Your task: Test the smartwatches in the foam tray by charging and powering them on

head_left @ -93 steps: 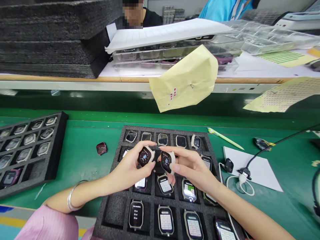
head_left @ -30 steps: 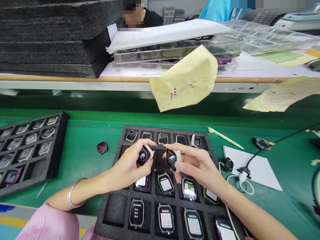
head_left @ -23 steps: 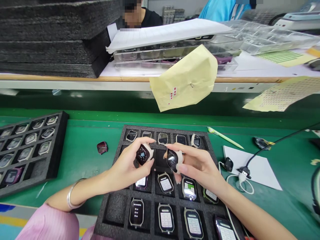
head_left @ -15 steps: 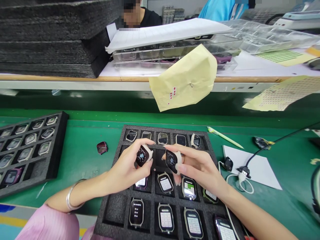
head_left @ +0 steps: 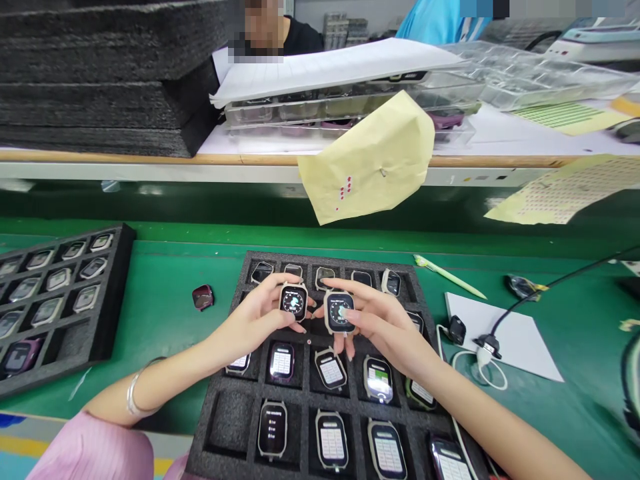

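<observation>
Above a black foam tray (head_left: 309,403), each of my hands holds a smartwatch body with no strap. My left hand (head_left: 263,308) is closed on a pale-framed watch (head_left: 293,300), its lit dial facing up at me. Beside it, my right hand (head_left: 385,320) grips another pale watch (head_left: 338,310) with a similar dial; the thumb lies on its screen. Below them in the tray sit several more watches, among them a purple one (head_left: 282,361) and a silver one (head_left: 379,379) with lit screens. One tray pocket (head_left: 230,421) at the lower left is bare.
A second foam tray of watches (head_left: 114,293) stands at left, with a dark red watch (head_left: 203,297) lying nearby. At right are a green pen (head_left: 450,276), a white sheet (head_left: 525,340) and cables (head_left: 487,350). A shelf edge (head_left: 240,172) with hanging yellow paper (head_left: 370,160) crosses behind.
Both watches have been turned from a sideways tilt so their screens face me. My left hand has shifted slightly right, and the right thumb now rests on its watch's screen.
</observation>
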The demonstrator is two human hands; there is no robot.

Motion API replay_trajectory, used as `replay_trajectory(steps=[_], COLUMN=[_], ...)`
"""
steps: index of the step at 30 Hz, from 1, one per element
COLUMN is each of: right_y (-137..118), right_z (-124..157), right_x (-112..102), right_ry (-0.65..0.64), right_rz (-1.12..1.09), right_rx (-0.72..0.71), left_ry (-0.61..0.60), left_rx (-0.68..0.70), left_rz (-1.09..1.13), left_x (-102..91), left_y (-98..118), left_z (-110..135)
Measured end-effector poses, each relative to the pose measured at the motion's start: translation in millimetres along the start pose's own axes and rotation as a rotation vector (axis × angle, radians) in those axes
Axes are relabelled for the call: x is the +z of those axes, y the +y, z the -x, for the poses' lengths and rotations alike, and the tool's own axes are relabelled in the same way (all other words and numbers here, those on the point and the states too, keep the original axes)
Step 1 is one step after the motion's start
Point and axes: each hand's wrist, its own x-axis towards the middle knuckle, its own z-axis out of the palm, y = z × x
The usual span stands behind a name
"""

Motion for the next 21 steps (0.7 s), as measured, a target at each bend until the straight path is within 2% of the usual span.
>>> replay_trajectory(steps=[15,18,21], right_y=[2.4,1.4,0.5], right_z=[2.5,2.7,2.2], right_x=[-2.0,-1.2,0.7], right_ry=[0.026,0.042,-0.005], right_rz=[0.114,0.145,0.116], right_rx=[-0.052,-0.054,-0.068], left_ry=[-0.023,-0.019,0.013], left_rx=[-0.003,0.015,0.06], left_rz=[-0.056,-0.094,-0.191], left_x=[0.4,0.2,-1.3], left_y=[-0.8,-3.0,-6.2], left_z=[-0.5,-0.7,-1.4])
